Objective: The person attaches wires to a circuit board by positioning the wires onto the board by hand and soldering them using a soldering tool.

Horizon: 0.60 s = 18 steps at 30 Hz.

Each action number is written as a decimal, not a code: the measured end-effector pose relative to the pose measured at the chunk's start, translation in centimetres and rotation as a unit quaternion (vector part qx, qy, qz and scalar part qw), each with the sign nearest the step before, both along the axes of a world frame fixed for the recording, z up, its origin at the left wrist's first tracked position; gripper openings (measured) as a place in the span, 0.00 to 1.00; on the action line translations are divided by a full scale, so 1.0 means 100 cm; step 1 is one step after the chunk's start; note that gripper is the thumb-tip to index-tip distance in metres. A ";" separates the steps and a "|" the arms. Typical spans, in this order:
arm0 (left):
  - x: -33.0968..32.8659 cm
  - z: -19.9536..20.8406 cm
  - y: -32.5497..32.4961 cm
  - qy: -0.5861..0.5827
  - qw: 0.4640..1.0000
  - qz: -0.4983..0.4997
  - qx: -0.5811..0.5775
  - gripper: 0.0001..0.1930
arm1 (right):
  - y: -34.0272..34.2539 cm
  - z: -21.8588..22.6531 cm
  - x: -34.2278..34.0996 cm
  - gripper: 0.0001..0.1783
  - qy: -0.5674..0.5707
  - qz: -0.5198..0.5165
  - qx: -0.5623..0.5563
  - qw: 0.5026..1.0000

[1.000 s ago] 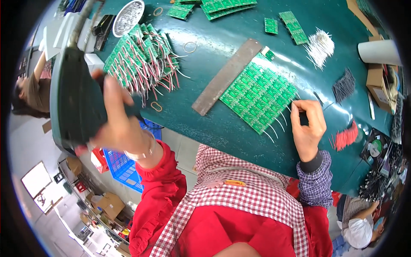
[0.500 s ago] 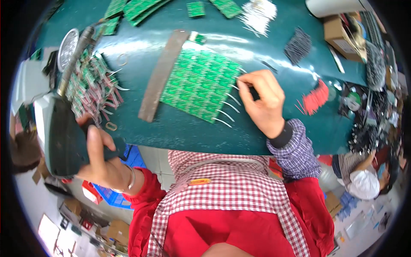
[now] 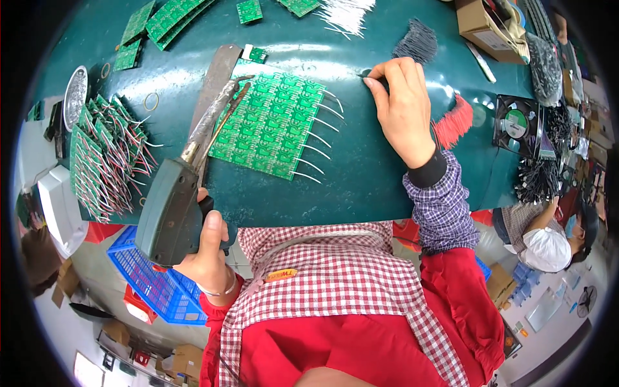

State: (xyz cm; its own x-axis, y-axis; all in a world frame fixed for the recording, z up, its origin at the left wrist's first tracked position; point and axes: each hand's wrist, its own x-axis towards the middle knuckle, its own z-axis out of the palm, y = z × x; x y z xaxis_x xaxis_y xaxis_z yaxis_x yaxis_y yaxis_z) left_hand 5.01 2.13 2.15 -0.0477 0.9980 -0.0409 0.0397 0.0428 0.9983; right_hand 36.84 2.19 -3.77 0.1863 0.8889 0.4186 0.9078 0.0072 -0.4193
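My left hand (image 3: 209,251) is wrapped round the grip of a dark green soldering gun (image 3: 169,213). The gun's tip hovers over the upper left part of a green circuit board panel (image 3: 264,126). Several short white wires (image 3: 316,137) stick out from the panel's right edge. A brown metal bar (image 3: 222,64) lies along its left side, partly behind the gun's barrel. Right of the panel, my right hand (image 3: 403,106) pinches thumb and forefinger at a small loose black wire (image 3: 364,73), mostly hidden by the fingertips.
Wired circuit boards (image 3: 106,161) are heaped at the left, near a metal dish (image 3: 75,97). White wires (image 3: 345,14), black wires (image 3: 416,42) and red wires (image 3: 454,122) lie in bunches. Bare boards (image 3: 177,19) are stacked at the back. A fan (image 3: 516,122) and cardboard box (image 3: 490,32) stand right.
The soldering gun has swung right, from beside the wired boards to over the panel. My right hand has left the panel's white wires and reached the loose black wires. The view has shifted.
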 end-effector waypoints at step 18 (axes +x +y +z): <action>0.002 0.005 -0.007 0.009 0.999 -0.006 -0.035 0.20 | -0.005 0.020 -0.020 0.11 0.040 0.020 -0.043 0.998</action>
State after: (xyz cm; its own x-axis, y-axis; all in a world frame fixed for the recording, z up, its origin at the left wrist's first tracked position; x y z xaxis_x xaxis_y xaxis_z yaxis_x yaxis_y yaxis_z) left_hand 5.25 1.43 2.60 -0.0371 0.9932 -0.1103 0.0585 0.1124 0.9919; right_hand 34.86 1.71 -1.75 0.1794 0.9284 0.3255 0.8710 0.0040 -0.4913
